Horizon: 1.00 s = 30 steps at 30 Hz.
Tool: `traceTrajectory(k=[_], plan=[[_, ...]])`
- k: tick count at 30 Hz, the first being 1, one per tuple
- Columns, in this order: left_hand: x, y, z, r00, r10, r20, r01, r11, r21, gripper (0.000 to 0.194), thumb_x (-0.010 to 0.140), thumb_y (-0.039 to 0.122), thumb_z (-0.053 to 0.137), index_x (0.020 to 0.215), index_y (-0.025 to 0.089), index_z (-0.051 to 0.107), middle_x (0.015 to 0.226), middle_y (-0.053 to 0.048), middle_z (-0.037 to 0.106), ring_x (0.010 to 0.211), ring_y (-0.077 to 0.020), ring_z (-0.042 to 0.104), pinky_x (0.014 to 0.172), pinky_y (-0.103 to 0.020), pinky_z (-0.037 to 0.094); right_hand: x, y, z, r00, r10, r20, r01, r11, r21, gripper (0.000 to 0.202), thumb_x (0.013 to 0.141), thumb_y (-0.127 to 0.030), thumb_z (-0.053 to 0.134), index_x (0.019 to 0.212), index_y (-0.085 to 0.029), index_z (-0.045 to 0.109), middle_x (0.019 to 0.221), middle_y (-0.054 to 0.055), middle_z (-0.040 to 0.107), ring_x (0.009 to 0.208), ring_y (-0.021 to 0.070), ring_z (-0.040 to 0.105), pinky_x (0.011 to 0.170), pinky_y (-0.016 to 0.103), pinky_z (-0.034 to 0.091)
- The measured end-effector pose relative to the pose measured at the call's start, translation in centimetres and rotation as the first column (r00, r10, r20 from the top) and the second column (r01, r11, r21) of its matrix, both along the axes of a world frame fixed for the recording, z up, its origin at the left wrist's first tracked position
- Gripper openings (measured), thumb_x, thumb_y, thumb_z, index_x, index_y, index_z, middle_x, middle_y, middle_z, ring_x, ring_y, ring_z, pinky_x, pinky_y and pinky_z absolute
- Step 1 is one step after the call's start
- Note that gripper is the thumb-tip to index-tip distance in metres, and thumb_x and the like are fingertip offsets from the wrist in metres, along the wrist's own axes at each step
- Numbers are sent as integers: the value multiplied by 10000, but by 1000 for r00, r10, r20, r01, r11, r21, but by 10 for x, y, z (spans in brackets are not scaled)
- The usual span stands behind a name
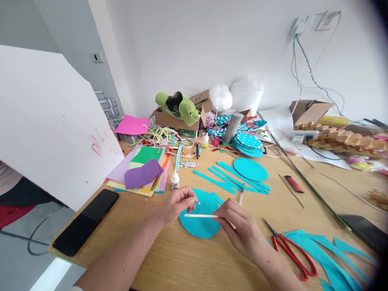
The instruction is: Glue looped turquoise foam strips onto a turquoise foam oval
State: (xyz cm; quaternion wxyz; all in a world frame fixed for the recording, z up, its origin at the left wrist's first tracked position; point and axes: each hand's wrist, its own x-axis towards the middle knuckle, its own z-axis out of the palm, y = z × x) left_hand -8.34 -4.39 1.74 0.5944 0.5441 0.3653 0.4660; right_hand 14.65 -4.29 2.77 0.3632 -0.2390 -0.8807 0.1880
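Observation:
A blue paper circle (202, 228) lies flat on the table in front of me, between both hands. My right hand (238, 224) pinches one end of a thin white stick (200, 216), which reaches left across the circle. Over the circle's upper left edge is my left hand (182, 204), its thumb and fingers pressed together on something small and whitish that I cannot make out. A white glue bottle (175, 180) stands just behind my left hand. Past my right hand lie a slim pen-like tool (241, 196) and several blue strips (215, 181).
Red-handled scissors (292, 250) and blue offcuts (330, 258) lie at the right. A black phone (86, 222) is at the left edge, near coloured papers (144, 173). Farther back are a steel flask (233, 128), more blue circles (250, 169) and a long green stick (303, 178).

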Motion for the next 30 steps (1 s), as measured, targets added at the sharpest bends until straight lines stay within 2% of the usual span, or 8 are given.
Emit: traceTrajectory(k=[6,9,11,13,15,18,21,30], plan=[[-3,3,0,996,63,63,-61,998,-28,200,769,328,654,719,151,575,615,13,557,563,-97,485,549,-225,383,6,5,-1,987,-94,-130,89,995,-42,151,893,-134,542,970,-225,636,832,48,596,762,162,569,653,292,474],[-11,-2,8,981,-194,20,195,980,-42,194,786,328,660,725,155,597,609,7,569,555,-98,505,536,-215,385,15,13,-5,921,-265,-284,215,957,-197,199,897,-206,557,1075,-252,635,785,22,599,708,154,580,633,297,489],[-12,-8,14,864,-498,-78,492,867,-76,193,793,333,672,733,157,621,636,-13,600,576,-111,542,563,-222,415,21,17,-5,853,-326,-407,192,922,-336,294,906,-243,546,1197,-263,583,729,-1,589,638,144,573,589,300,491],[-10,-13,17,628,-759,-169,751,649,-123,222,794,376,675,736,164,640,664,-40,632,607,-148,591,579,-242,449,25,20,-4,796,-323,-511,69,888,-454,260,912,-261,532,1164,-255,596,681,-6,588,592,143,569,549,304,488],[-4,-15,17,421,-875,-240,873,463,-154,257,786,426,673,727,177,646,665,-54,651,609,-183,623,551,-250,463,25,22,-2,763,-305,-571,-81,830,-551,180,913,-289,519,1044,-242,632,712,22,625,622,163,597,554,327,502],[4,-15,13,292,-907,-302,919,354,-174,236,785,409,665,706,190,630,658,-45,658,594,-185,628,505,-235,458,20,22,-2,737,-323,-594,-202,732,-650,187,866,-334,581,1026,-243,615,897,76,683,816,223,658,659,384,546],[6,-14,10,249,-921,-300,925,318,-208,189,776,354,669,699,193,608,667,-31,655,618,-170,622,517,-222,463,11,19,-7,756,-375,-537,-124,723,-680,238,808,-347,670,1006,-243,588,938,76,700,889,231,661,753,399,554],[24,-23,6,211,-905,-370,891,334,-308,175,818,227,567,645,207,544,611,7,622,552,-158,618,538,-244,477,-1,13,-16,817,-481,-318,269,805,-528,348,878,-498,534,781,-192,668,661,43,629,626,156,599,575,275,522]])
